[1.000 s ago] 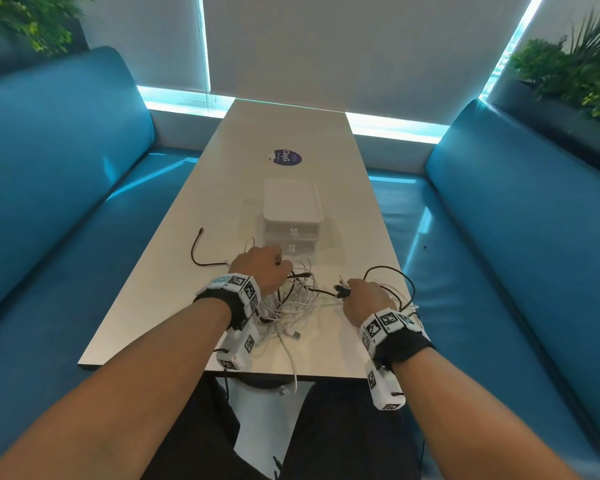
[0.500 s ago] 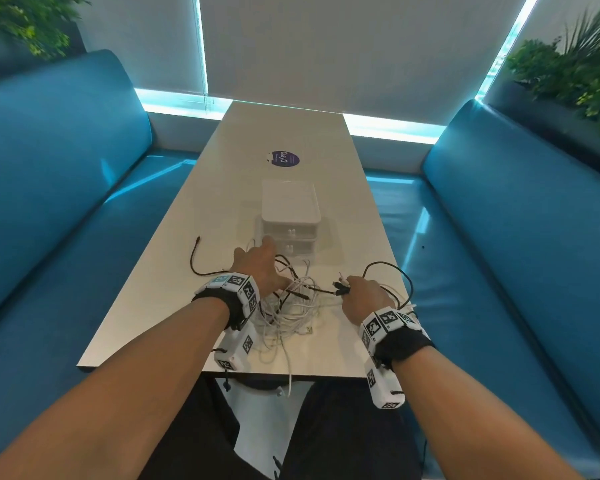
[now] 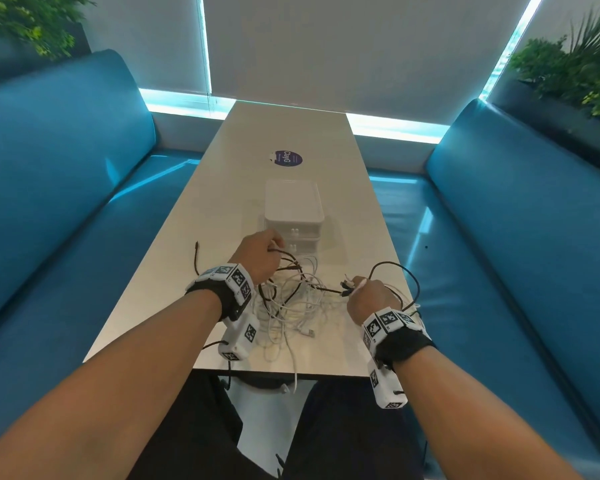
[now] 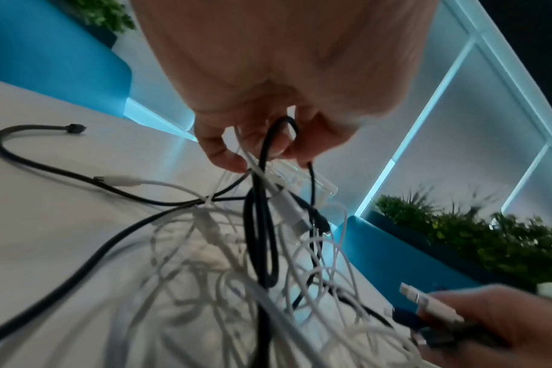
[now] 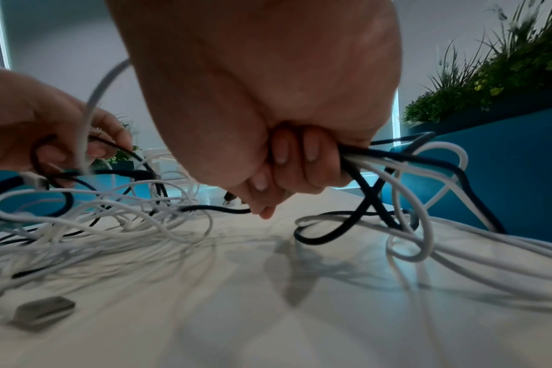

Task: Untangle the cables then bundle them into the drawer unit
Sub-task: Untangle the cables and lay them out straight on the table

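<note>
- The white drawer unit (image 3: 294, 212) stands mid-table (image 3: 174, 271), its two stacked drawers pushed in; their contents cannot be seen.
- The cables (image 3: 291, 299), white and black tangled together, lie on the table between the unit and the near edge; one white strand hangs over that edge.
- The left hand (image 3: 258, 252), just in front of the unit, pinches a black loop and white strands with curled fingers (image 4: 224, 152).
- The right hand (image 3: 369, 296) is fisted around several black and white cables, plug ends sticking out of its grip.
</note>
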Tool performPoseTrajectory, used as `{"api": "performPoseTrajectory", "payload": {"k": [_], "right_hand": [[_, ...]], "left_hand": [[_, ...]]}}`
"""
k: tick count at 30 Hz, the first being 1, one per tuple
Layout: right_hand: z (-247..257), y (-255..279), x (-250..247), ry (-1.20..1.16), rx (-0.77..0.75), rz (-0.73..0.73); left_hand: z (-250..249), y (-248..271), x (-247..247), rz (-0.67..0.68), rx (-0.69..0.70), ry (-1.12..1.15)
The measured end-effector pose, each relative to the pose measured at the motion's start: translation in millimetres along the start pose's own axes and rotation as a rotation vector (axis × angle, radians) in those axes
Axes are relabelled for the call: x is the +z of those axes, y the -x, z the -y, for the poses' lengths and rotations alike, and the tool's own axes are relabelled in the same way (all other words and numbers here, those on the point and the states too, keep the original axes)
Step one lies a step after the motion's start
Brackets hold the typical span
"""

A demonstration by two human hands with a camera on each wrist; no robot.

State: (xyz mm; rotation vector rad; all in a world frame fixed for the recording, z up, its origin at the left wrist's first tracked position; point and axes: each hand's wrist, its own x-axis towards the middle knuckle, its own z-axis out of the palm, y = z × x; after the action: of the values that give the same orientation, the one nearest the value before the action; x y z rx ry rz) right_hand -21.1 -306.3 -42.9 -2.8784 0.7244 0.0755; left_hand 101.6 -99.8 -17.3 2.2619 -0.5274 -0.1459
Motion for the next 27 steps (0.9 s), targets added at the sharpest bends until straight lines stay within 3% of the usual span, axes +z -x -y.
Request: {"api": "performPoseTrajectory", "payload": {"k": [12,18,23,27], "right_hand": [[0,2,-7,0.061,0.031,0.044],[-2,3,-9,0.071,0.023,0.047],[0,3,-9,0.067,0.027,0.049],[0,3,-9,0.061,0.024,0.051]], "left_hand": [[18,1,-12,-0.113,-0.005,-0.187],[19,-2,-19,0.008,-0.09,-0.241],[13,1,-26,-0.077,-0.097,-0.245],[13,6,-29,-0.046,-0.054,-0.37]]}}
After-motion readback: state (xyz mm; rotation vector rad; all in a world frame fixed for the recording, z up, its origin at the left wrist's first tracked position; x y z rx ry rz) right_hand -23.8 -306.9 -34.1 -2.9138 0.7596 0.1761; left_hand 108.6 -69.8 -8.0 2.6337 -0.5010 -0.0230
